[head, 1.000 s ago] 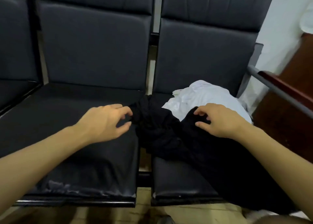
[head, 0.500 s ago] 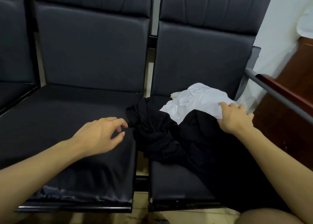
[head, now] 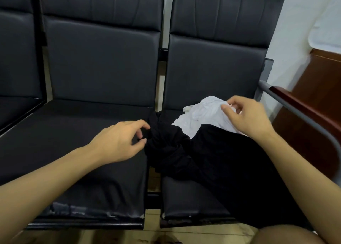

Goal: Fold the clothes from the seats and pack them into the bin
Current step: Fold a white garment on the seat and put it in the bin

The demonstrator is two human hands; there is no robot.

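The white garment [head: 204,114] is lying crumpled right of centre, overlapping the black garment [head: 212,151]. The right hand [head: 247,118] is pinching it; the left hand [head: 120,140] is hovering loosely curled, holding nothing. Lifting risks dragging black cloth off the seat [head: 193,203].

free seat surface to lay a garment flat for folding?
Middle seat is bare from its backrest to its front edge, left of the left hand. Right seat is crowded: black garment and white garment cover most of it.
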